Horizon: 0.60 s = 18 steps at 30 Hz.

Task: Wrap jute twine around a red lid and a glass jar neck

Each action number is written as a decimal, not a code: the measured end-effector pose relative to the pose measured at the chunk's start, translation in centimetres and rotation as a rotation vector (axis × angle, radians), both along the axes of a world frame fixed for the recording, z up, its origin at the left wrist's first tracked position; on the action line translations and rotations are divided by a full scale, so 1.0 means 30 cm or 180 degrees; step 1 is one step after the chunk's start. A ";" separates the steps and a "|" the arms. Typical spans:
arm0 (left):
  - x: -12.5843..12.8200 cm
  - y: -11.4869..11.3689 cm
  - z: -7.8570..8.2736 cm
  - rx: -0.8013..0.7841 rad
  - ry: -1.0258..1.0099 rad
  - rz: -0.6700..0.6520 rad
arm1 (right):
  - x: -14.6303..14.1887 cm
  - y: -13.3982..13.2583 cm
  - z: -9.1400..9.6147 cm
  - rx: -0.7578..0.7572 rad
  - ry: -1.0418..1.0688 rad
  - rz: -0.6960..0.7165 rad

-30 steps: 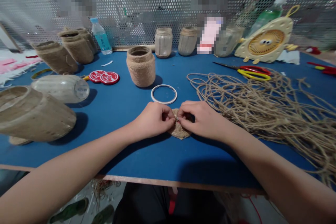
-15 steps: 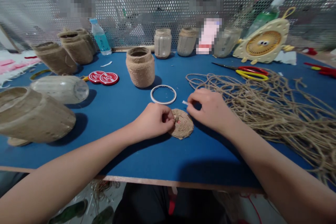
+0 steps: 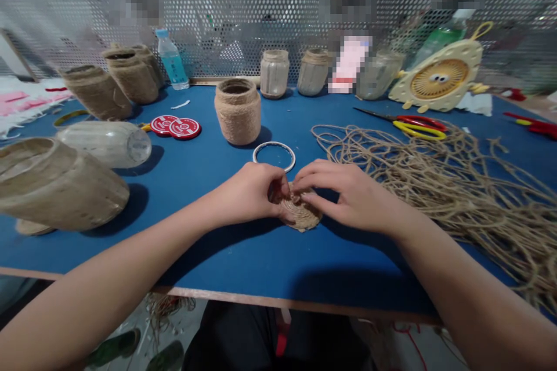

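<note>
At far left, a large twine-wrapped jar (image 3: 56, 185) lies on its side on a blue table (image 3: 243, 261), its mouth facing up and left. Just right of it, a clear jar (image 3: 104, 144) also lies on its side, its base toward the right. Beyond that are two red lids (image 3: 176, 127), side by side and overlapping slightly. An upright wrapped jar (image 3: 237, 113) stands mid-table, with a white ring (image 3: 274, 156) lying flat in front of it and to the right.

Just below the ring, near the table's front edge, a flat, round twine coil (image 3: 300, 214) lies face up. It has no long axis, so it points no particular way. The left hand (image 3: 248, 191) curls over its left edge, fingers bent closely together and holding it. The right hand (image 3: 352, 194) reaches in from the right, its fingers (image 3: 317, 182) slightly spread with their tips on the coil. Whether they grip it or only rest there, I cannot tell. The hands nearly meet, hiding part of the coil.

To the right, a loose heap of twine (image 3: 435, 185) spreads toward the table's edge. Behind it lie scissors (image 3: 418, 126) with red and yellow handles, their blades pointing left.
</note>
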<state>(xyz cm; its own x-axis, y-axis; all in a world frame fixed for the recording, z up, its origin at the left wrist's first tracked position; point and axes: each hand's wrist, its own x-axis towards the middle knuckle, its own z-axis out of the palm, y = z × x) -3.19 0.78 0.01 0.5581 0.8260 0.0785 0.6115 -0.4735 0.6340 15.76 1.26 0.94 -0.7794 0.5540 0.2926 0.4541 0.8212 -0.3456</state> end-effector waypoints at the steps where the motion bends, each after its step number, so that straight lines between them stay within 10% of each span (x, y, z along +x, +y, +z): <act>1: -0.007 0.002 0.003 0.0078 0.0076 -0.0067 | 0.001 0.001 0.000 -0.0004 0.0002 0.0095; 18: -0.038 0.026 -0.022 0.0160 0.0377 -0.0197 | 0.010 0.016 0.000 -0.0272 -0.0347 -0.0077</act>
<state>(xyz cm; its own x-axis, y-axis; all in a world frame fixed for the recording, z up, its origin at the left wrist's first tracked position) -4.32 1.56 -0.65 0.6158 0.7864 0.0496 0.6492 -0.5420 0.5336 16.07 1.72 0.93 -0.7900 0.5924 0.1580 0.5121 0.7792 -0.3614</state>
